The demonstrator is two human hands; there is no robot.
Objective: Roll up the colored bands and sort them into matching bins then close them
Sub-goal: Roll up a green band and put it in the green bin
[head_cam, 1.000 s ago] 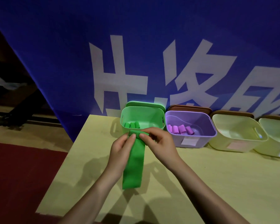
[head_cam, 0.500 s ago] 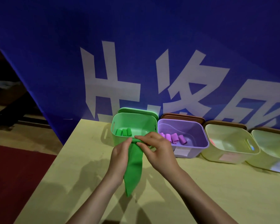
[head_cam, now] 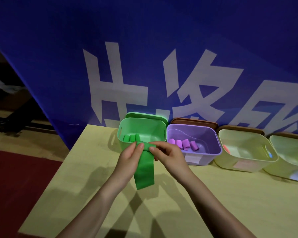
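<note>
Green band (head_cam: 144, 166) is pinched at its rolled far end between the fingertips of the left hand (head_cam: 129, 156) and right hand (head_cam: 169, 156), just in front of the green bin (head_cam: 159, 130) on the bench (head_cam: 230, 203), its loose tail left hanging so rolling can proceed.

The green band (head_cam: 144, 166) between the left hand (head_cam: 129, 157) and right hand (head_cam: 169, 154) is looking like smooth, thin, stretchy rubber, catching a soft sheen. Just beyond the fingertips, the green bin (head_cam: 143, 129) is showing as moulded plastic, smooth and slightly glossy. Out past the right hand, the purple bin (head_cam: 205, 145) is reading as the same plastic, faintly translucent. Under both wrists, the table (head_cam: 230, 203) is looking matt, smooth and pale yellow. Behind it all, the blue banner (head_cam: 144, 48) is hanging like matt printed fabric.
</note>
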